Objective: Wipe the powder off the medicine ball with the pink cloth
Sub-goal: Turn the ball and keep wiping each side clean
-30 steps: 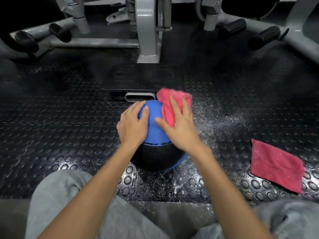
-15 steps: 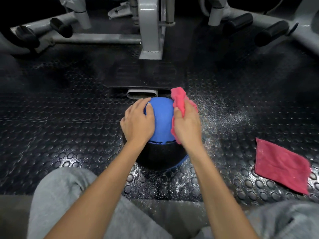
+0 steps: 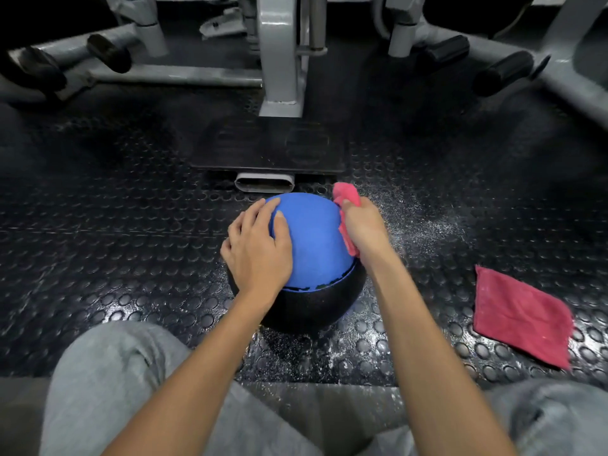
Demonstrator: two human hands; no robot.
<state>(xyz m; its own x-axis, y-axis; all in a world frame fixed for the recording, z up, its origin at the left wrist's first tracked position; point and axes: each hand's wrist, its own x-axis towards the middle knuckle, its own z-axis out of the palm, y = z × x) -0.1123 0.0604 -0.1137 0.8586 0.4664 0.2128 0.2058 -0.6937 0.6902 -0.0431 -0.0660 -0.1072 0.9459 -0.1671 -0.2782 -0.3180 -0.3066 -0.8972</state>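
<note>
studded floor [image 3: 115, 241]: powder [image 3: 411, 218] scattered at right | medicine ball [image 3: 312, 245]: on floor, centre | left hand [image 3: 258, 251]: fingers spread flat on ball's left side | right hand [image 3: 365, 228]: fingers curled round pink cloth [image 3: 345, 194], against ball's right side

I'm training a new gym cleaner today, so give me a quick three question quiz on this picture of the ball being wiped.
1. True or false: the left hand rests on the ball.
2. What holds the cloth against the ball? A. left hand B. right hand C. a knee
3. Fill in: the spare cloth lies on the floor to the ball's ____ side.

Key: 1 true; 2 B; 3 right.
</note>
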